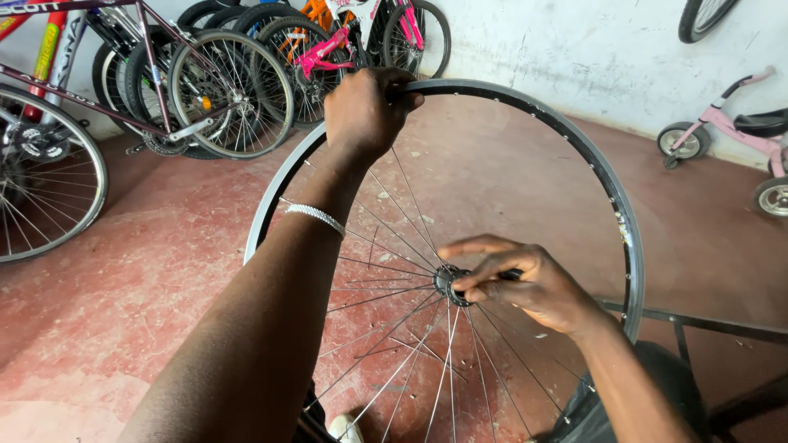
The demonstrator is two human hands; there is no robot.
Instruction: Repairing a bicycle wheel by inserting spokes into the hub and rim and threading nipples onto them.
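The red floor [148, 271] fills most of the view, and a white wall [574, 49] stands at the far end of it; a big bike wheel [611, 205] stands upright in the middle, just in front of the person, and everything else is told from that wheel. Its dark rim makes a wide ring, and thin silver spokes [394, 238] run from the rim to the hub [447, 281] in the middle; some of the holes on the far right side of the rim have no spokes in them.

Far to the left of the wheel, a row of bikes [205, 90] leans by the wall; one bright pink bike [328, 45] stands behind the top of the wheel; to the far right of the wheel sits a small pink tricycle [730, 131] with little grey tyres; a dark metal bar [706, 324] pokes out from behind the wheel's lower right side.

The left hand [361, 111] is on the top of the wheel; its fingers are curled tight around the rim, holding it; a white beaded bracelet [316, 217] sits on that wrist. The right hand [525, 283] is at the middle of the wheel; its fingers [480, 244] are pinched narrow on the hub, with one finger lying straight out above it.
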